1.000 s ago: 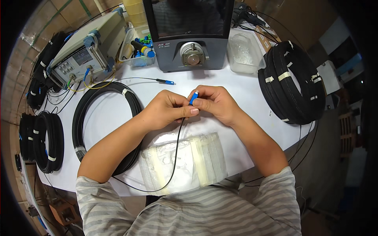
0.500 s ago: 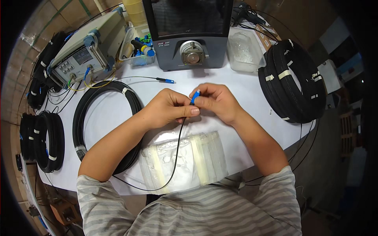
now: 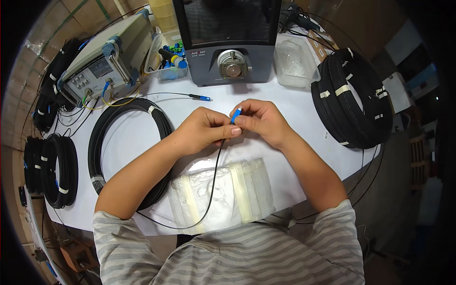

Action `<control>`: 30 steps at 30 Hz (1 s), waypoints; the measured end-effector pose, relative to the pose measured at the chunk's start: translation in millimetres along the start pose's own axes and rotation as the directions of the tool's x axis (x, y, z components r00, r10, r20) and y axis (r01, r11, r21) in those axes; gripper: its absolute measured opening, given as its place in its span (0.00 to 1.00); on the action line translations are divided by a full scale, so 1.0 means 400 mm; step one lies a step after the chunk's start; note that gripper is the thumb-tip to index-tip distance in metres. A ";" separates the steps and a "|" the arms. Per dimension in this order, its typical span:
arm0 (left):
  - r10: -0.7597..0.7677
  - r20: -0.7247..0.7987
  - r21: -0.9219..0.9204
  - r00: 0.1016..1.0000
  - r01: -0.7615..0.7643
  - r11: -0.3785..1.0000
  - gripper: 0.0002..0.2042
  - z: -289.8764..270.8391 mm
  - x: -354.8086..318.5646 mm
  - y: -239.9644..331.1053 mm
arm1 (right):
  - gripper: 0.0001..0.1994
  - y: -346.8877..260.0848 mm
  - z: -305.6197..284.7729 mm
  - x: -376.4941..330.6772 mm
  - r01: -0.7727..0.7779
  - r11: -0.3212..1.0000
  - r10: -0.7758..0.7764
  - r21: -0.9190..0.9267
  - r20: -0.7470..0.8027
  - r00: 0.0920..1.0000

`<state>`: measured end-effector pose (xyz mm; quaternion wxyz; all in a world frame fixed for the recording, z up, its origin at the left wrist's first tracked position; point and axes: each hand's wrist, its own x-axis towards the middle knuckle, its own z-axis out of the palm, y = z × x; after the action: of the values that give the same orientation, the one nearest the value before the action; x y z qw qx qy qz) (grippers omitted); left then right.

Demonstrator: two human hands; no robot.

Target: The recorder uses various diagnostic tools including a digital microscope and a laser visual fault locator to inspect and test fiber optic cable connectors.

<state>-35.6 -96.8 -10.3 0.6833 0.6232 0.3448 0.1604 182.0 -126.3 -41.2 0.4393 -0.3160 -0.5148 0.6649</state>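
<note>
My left hand (image 3: 205, 129) and my right hand (image 3: 262, 121) meet over the middle of the white table (image 3: 294, 104). Together they pinch a small blue fibre connector (image 3: 235, 115) between their fingertips. A thin black cable (image 3: 213, 185) runs down from the connector, loops over a clear taped plastic bag (image 3: 223, 194) at the table's near edge and curves back left. A second blue connector (image 3: 204, 98) on a thin lead lies on the table just beyond my left hand.
A large black cable coil (image 3: 102, 147) lies under my left forearm. More black coils lie at the right (image 3: 354, 97) and hang at the far left (image 3: 52, 171). At the back stand a grey test instrument (image 3: 102, 64), a dark machine with a round port (image 3: 232, 45), a parts tray (image 3: 166, 57) and a clear tub (image 3: 297, 61).
</note>
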 end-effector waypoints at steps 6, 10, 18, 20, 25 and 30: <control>0.057 -0.122 -0.041 0.991 -0.063 0.997 0.13 0.006 0.013 -0.016 | 0.08 0.003 -0.024 0.010 0.007 0.997 -0.029 -0.082 -0.269 0.963; 0.066 -0.147 0.068 0.987 -0.056 0.996 0.13 0.003 0.011 -0.023 | 0.08 0.000 -0.027 0.006 -0.055 0.997 0.040 -0.045 -0.291 0.956; 0.095 -0.184 0.213 0.978 -0.055 0.975 0.13 0.008 0.007 -0.006 | 0.11 0.000 -0.042 0.001 -0.063 0.997 0.045 -0.053 -0.292 0.955; 0.114 -0.165 0.237 0.980 -0.073 0.969 0.13 0.005 0.008 -0.020 | 0.11 -0.001 -0.049 0.005 -0.067 0.996 0.049 -0.056 -0.282 0.958; 0.119 -0.136 0.241 0.983 -0.084 0.967 0.13 0.006 0.006 -0.028 | 0.11 -0.009 -0.042 0.002 -0.085 0.991 0.062 -0.101 -0.215 0.975; 0.102 -0.091 0.229 0.991 -0.079 0.970 0.13 0.002 0.011 -0.025 | 0.11 -0.006 -0.050 -0.001 -0.073 0.993 0.050 -0.097 -0.222 0.974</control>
<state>-34.1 -96.4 -21.2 0.5818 0.7026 0.3665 0.1830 200.3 -118.4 -44.5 0.4554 -0.4256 -0.4875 0.6114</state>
